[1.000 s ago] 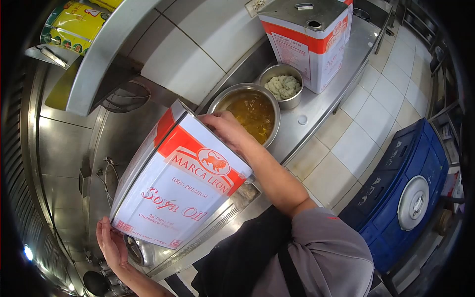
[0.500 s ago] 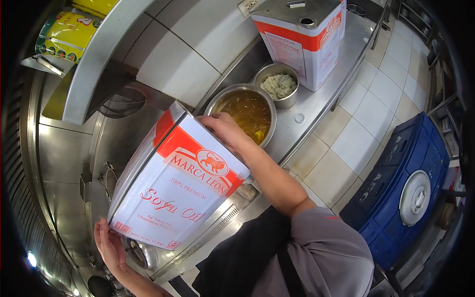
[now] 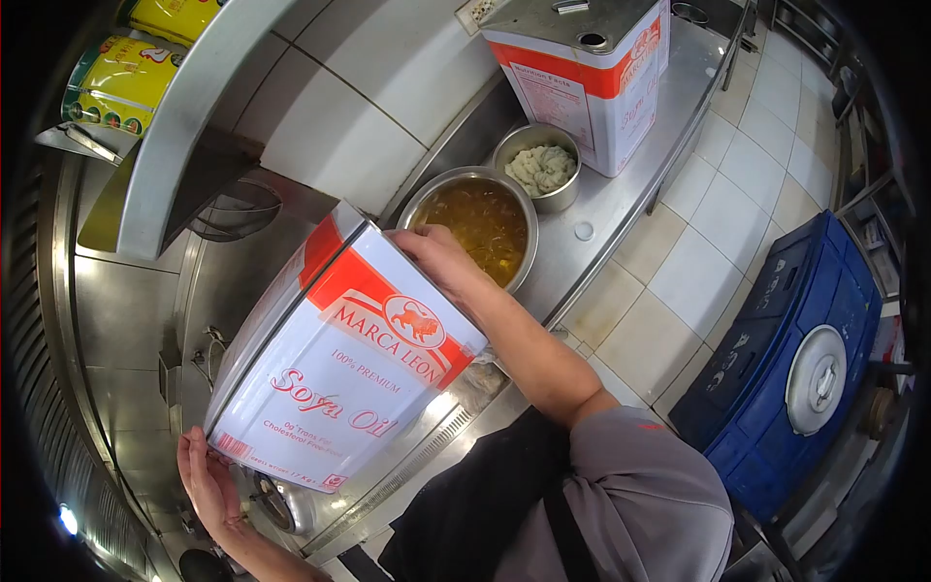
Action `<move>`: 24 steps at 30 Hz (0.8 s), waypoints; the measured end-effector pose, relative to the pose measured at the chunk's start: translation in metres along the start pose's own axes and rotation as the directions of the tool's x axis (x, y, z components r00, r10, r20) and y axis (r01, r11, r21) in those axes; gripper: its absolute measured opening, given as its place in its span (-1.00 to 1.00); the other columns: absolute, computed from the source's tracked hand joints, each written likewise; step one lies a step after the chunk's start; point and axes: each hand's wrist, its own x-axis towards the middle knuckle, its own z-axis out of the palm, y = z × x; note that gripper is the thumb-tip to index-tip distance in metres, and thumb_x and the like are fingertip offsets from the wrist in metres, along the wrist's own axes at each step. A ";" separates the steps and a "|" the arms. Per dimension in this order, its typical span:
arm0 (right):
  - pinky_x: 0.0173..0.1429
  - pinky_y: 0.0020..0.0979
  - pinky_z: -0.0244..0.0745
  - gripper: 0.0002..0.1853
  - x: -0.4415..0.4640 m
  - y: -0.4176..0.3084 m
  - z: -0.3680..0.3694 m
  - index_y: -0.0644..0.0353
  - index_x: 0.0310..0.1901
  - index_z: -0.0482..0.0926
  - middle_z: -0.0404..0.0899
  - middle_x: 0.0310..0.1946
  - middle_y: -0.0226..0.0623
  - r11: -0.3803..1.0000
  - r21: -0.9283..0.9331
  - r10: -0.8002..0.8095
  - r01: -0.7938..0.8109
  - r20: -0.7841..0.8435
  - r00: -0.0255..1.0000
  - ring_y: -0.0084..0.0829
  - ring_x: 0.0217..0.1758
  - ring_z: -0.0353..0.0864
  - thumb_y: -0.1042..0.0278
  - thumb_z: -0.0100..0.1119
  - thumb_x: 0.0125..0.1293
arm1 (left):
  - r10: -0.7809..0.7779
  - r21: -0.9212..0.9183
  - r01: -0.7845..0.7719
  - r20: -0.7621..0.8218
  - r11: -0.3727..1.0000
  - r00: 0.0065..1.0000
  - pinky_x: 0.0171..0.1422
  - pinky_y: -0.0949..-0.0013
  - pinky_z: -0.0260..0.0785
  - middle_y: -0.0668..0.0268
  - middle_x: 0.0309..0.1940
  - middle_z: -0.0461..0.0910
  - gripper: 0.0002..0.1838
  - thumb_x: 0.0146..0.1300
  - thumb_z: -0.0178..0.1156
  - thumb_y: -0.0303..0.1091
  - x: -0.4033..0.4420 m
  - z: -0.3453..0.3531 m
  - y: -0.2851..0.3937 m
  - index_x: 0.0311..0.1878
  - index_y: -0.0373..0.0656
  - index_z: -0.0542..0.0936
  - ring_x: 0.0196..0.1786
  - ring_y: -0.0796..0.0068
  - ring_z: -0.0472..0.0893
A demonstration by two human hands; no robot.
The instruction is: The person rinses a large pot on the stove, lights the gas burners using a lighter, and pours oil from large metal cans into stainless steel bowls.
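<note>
A large white and red soya oil tin (image 3: 339, 378) is tilted in front of me, held between both hands. My left hand (image 3: 208, 485) supports its lower corner, fingers against the base edge. At the upper end, my right hand (image 3: 436, 254) grips the tin's far edge, with its fingertips partly hidden. Beside that hand stands a steel bowl (image 3: 531, 254) holding brown, cloudy liquid with bits in it. The tin's top and opening face away from me, so I cannot tell whether anything pours out.
A steel pot of pale mash (image 3: 541, 170) and a second oil tin (image 3: 582, 87) stand on the steel counter (image 3: 621, 209), near a small white cap (image 3: 584, 231). A wire strainer (image 3: 233, 209) is at the left, under a shelf with yellow cans (image 3: 121, 82). A blue bin (image 3: 766, 359) stands right.
The tin stays tilted in both hands, with hardly any shift. The yellow piece seen in the bowl's liquid has become less distinct. The view has moved slightly.
</note>
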 end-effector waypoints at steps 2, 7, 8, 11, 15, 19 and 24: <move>-0.66 -0.52 0.21 -0.64 0.002 0.002 -0.001 0.34 -0.31 0.60 0.56 -0.54 -0.35 1.000 0.015 -0.007 0.007 0.005 1.000 -0.63 -0.66 0.42 0.12 0.37 0.22 | -0.004 0.010 0.004 0.007 1.000 1.000 -0.18 0.52 0.17 0.52 -0.34 0.41 -0.79 0.46 0.23 -0.21 0.002 0.000 0.002 -0.09 -0.13 0.48 -0.32 0.74 0.33; -0.66 -0.51 0.25 -0.65 0.005 0.004 -0.002 0.37 -0.26 0.60 0.60 -0.50 -0.29 0.999 0.052 -0.001 0.001 0.007 1.000 -0.61 -0.64 0.48 0.16 0.35 0.25 | -0.001 0.039 0.001 0.015 0.999 1.000 -0.16 0.52 0.20 0.51 -0.31 0.42 -0.77 0.47 0.21 -0.20 0.007 0.003 0.008 -0.05 -0.15 0.48 -0.31 0.74 0.35; -0.67 -0.52 0.25 -0.65 0.003 0.001 0.001 0.38 -0.26 0.61 0.61 -0.50 -0.29 0.997 0.073 0.001 -0.001 0.003 1.000 -0.60 -0.65 0.48 0.17 0.35 0.26 | -0.005 0.047 0.003 0.041 0.999 0.999 -0.12 0.51 0.24 0.49 -0.28 0.46 -0.77 0.48 0.19 -0.20 0.011 -0.001 0.008 -0.03 -0.15 0.48 -0.27 0.72 0.40; -0.68 -0.52 0.24 -0.66 0.002 -0.001 0.000 0.39 -0.25 0.61 0.63 -0.48 -0.26 0.996 0.085 0.012 -0.014 0.021 1.000 -0.61 -0.65 0.50 0.19 0.33 0.27 | -0.007 0.059 0.003 0.067 0.998 0.998 -0.08 0.49 0.29 0.48 -0.24 0.50 -0.77 0.49 0.17 -0.19 0.016 -0.008 0.008 -0.02 -0.15 0.49 -0.23 0.70 0.46; -0.71 -0.54 0.20 -0.66 0.005 0.003 0.002 0.39 -0.24 0.60 0.61 -0.50 -0.29 0.993 0.117 0.009 -0.010 0.007 1.000 -0.64 -0.69 0.45 0.20 0.34 0.27 | 0.007 0.047 -0.009 0.043 0.999 0.999 -0.15 0.53 0.22 0.50 -0.30 0.44 -0.78 0.48 0.20 -0.20 0.016 0.004 0.012 -0.05 -0.15 0.48 -0.30 0.73 0.37; -0.69 -0.52 0.17 -0.63 0.011 0.008 -0.002 0.35 -0.27 0.57 0.56 -0.54 -0.34 0.998 0.056 0.000 0.001 -0.004 1.000 -0.64 -0.69 0.38 0.13 0.37 0.23 | 0.005 0.040 -0.007 0.065 0.999 0.998 -0.15 0.53 0.22 0.50 -0.30 0.44 -0.78 0.48 0.20 -0.21 0.021 -0.003 0.009 -0.06 -0.14 0.47 -0.30 0.73 0.38; -0.66 -0.51 0.13 -0.59 0.018 0.014 0.002 0.30 -0.32 0.55 0.49 -0.58 -0.38 1.000 0.022 -0.015 0.016 -0.017 1.000 -0.63 -0.67 0.33 0.06 0.41 0.18 | -0.009 0.019 0.009 0.015 1.000 1.000 -0.16 0.52 0.20 0.52 -0.32 0.44 -0.79 0.47 0.21 -0.21 0.017 0.001 0.004 -0.10 -0.12 0.47 -0.31 0.74 0.36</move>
